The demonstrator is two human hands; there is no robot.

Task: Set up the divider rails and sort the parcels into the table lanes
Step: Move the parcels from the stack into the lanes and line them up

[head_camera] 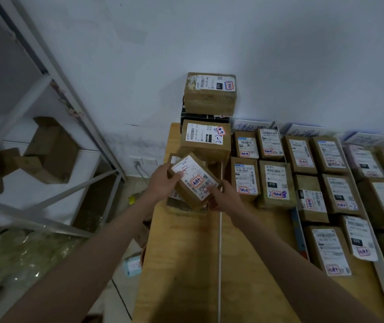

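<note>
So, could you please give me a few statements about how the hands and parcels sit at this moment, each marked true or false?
1. Both hands hold one parcel. True: left hand, right hand.
2. The held parcel's label faces down. False: the label faces up, with handwriting on it.
3. A white rail runs along the wooden table. True.
4. The lanes to the right are bare. False: labelled parcels fill them in rows.
5. Stacked boxes stand against the wall. True.

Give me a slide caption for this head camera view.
Both hands, left hand and right hand, hold a labelled parcel over the wooden table.
</note>
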